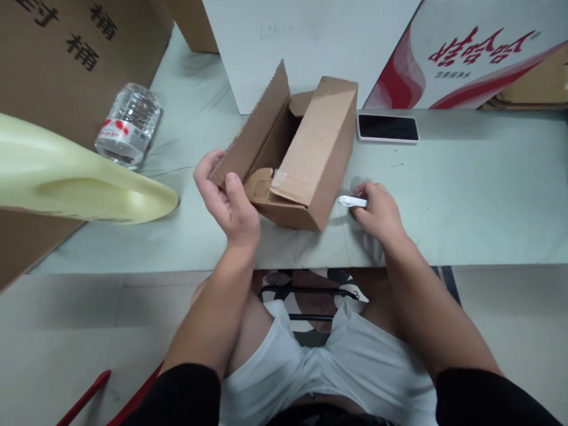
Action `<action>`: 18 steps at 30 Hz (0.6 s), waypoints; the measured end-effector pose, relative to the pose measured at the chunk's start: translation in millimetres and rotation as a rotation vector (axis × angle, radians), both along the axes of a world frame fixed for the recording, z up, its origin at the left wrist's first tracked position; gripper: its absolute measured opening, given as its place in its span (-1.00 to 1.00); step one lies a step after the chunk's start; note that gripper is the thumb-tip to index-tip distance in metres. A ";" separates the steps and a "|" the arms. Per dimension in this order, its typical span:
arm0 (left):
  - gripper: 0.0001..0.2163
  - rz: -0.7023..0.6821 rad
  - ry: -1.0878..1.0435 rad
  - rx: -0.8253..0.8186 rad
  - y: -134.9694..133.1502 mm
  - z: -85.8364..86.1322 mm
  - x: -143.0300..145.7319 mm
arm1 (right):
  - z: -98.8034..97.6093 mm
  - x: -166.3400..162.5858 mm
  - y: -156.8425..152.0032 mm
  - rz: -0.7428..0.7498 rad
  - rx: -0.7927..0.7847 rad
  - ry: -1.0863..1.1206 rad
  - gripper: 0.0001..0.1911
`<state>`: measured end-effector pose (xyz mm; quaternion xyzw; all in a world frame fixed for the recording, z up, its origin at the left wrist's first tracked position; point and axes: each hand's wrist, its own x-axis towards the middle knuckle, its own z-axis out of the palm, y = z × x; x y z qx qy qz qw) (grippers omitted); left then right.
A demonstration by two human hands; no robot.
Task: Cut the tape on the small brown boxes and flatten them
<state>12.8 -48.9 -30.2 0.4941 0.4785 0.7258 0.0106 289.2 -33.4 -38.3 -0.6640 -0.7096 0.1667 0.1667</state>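
Observation:
A brown cardboard box point(331, 148) stands on the table with its top partly open. One long flap is raised on the left, the other lies over the right part of the opening; the inside is mostly dark. My left hand point(231, 204) pinches the near corner of the raised flap point(260, 121) between thumb and fingers. To the right of the box, my right hand point(379, 213) is closed on a small white tool point(352, 202) with a rounded end. That end points toward the box without touching it, and its exact kind does not show.
A pale green cloth covers the table point(479, 195). A phone point(388, 128) lies behind my right hand. At the left are a water bottle point(128, 124) and a pale yellow curved object point(89, 171). Large cartons, including a white one point(306, 47), line the back.

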 end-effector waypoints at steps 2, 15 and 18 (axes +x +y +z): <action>-0.69 0.021 -0.003 0.026 4.5 -1.7 -7.9 | -0.6 -0.7 -0.5 0.004 0.002 -0.017 -0.66; -0.77 0.057 0.036 -0.101 16.2 -7.8 -30.4 | -1.4 2.0 1.5 -0.120 -0.050 -0.109 -0.62; -0.76 0.058 0.043 -0.137 16.5 -9.0 -33.3 | -3.4 2.6 1.2 -0.114 -0.028 -0.099 -0.63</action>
